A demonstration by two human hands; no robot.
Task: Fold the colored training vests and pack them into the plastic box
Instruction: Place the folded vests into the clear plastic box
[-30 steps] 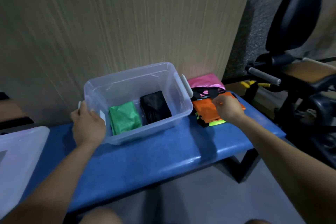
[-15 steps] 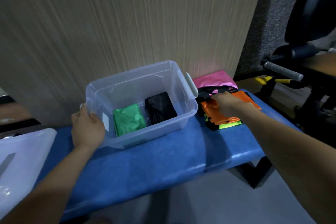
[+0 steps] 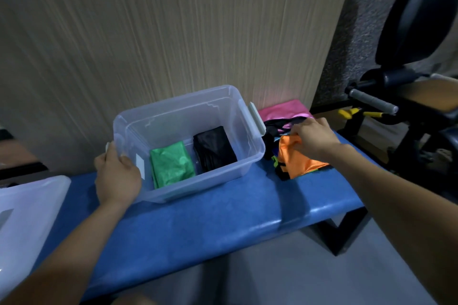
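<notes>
On the blue bench (image 3: 198,225), your left hand (image 3: 116,176) grips the plastic box (image 3: 247,156), already holding green (image 3: 171,163) and black (image 3: 214,147) vests. Your right hand (image 3: 313,137) pinches the orange vest (image 3: 297,163) atop the pile beside the box; lift it free and fold it next.

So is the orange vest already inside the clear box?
No, the orange vest lies on the blue bench beside the plastic box, under the right hand.

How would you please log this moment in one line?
left hand: holds box | right hand: grips orange vest | packed: green, black
</notes>
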